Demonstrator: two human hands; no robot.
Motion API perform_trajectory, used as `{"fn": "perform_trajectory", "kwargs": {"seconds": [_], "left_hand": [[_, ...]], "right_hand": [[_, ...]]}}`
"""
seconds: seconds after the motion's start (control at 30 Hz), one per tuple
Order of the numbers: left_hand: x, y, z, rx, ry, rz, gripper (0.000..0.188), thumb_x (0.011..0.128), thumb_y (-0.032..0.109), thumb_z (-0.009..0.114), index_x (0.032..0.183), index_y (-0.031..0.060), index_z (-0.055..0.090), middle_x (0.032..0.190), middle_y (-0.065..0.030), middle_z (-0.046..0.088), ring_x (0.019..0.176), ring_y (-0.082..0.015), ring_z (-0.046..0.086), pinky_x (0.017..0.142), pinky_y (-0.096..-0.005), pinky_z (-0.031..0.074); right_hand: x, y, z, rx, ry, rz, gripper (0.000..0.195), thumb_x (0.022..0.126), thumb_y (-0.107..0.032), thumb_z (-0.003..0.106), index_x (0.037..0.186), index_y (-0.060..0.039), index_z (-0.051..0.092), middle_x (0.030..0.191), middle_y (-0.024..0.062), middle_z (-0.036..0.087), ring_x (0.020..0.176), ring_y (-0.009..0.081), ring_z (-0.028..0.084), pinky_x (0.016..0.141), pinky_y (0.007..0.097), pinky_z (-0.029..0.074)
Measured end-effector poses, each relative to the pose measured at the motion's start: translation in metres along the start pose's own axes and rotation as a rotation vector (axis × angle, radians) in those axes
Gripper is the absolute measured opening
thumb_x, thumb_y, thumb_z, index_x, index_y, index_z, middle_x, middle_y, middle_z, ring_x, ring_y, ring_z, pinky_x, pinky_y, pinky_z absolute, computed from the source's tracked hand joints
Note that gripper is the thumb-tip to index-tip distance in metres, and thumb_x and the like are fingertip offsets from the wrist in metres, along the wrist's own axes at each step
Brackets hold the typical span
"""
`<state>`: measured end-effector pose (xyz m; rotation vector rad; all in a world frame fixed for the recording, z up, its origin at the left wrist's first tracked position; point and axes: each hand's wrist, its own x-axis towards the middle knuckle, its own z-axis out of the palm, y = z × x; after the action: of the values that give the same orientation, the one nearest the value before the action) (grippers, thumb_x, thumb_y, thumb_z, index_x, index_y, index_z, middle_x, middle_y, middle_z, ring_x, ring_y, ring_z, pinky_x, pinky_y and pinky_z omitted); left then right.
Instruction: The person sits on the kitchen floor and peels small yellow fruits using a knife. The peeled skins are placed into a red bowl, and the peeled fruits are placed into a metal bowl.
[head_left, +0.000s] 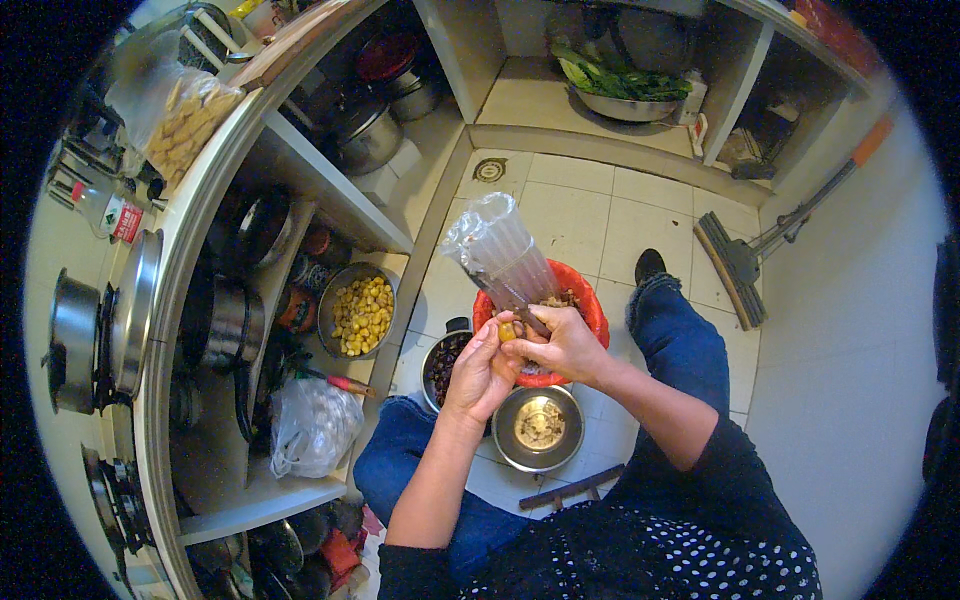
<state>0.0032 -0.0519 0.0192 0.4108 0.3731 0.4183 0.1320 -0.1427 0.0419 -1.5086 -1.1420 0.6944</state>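
Observation:
My left hand (476, 367) pinches a yellow chestnut (507, 331) between thumb and fingers. Close against it, my right hand (562, 341) grips a dark, narrow tool (534, 321), perhaps a knife; the fingers hide much of it. Both hands are above a bin lined with a red bag (595, 300), which holds brown shell scraps (568, 298) and a clear air-column packing sleeve (502, 244). Left of my hands, a pot of dark unpeeled chestnuts (444, 367) is partly covered. Below them stands a steel bowl (538, 427) with brown bits in its bottom.
Peeled yellow chestnuts (362, 315) fill a steel bowl on the left cabinet's shelf. A plastic bag (315, 427) and a pink-handled tool (349, 385) lie nearby. Leafy greens (622, 82) sit in a basin at the back. A squeegee-type mop (731, 266) leans by the right wall.

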Motion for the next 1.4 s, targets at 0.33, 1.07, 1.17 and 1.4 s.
{"fn": "perform_trajectory", "kwargs": {"seconds": [0.33, 1.07, 1.17, 1.4], "left_hand": [[-0.004, 0.004, -0.007, 0.174, 0.02, 0.022, 0.025, 0.09, 0.016, 0.059, 0.111, 0.004, 0.051, 0.102, -0.0065, 0.06, 0.091, -0.0139, 0.06, 0.078, -0.0267, 0.05], [-0.013, -0.018, -0.006, 0.835, 0.207, 0.402, 0.042, 0.094, 0.02, 0.044, 0.133, 0.002, 0.042, 0.128, -0.01, 0.049, 0.115, -0.0175, 0.048, 0.099, -0.0288, 0.036], [-0.01, -0.023, -0.015, 0.889, 0.245, 0.483, 0.044, 0.096, 0.027, 0.043, 0.133, 0.0021, 0.041, 0.129, -0.0097, 0.048, 0.117, -0.0172, 0.046, 0.099, -0.0284, 0.036], [-0.013, -0.012, -0.015, 0.811, 0.195, 0.416, 0.036, 0.096, 0.017, 0.045, 0.125, -0.0031, 0.047, 0.118, -0.0091, 0.056, 0.108, -0.0163, 0.053, 0.095, -0.0298, 0.041]], "right_hand": [[0.004, 0.008, -0.003, -0.23, -0.001, -0.227, 0.028, 0.08, -0.027, 0.065, 0.097, -0.005, 0.063, 0.082, 0.0166, 0.065, 0.075, 0.0339, 0.065, 0.065, 0.0405, 0.051], [-0.003, 0.022, 0.021, -0.457, -0.064, -0.34, 0.048, 0.073, -0.008, 0.069, 0.118, -0.0013, 0.053, 0.083, 0.0154, 0.064, 0.071, 0.0295, 0.064, 0.062, 0.0382, 0.052], [-0.004, 0.023, 0.027, -0.485, -0.073, -0.346, 0.051, 0.071, -0.006, 0.069, 0.119, -0.0015, 0.052, 0.085, 0.0153, 0.064, 0.072, 0.0292, 0.064, 0.062, 0.038, 0.052], [0.002, 0.015, 0.025, -0.36, -0.012, -0.297, 0.038, 0.075, -0.012, 0.067, 0.112, -0.0095, 0.057, 0.085, 0.0125, 0.059, 0.076, 0.029, 0.062, 0.063, 0.0383, 0.051]]}}
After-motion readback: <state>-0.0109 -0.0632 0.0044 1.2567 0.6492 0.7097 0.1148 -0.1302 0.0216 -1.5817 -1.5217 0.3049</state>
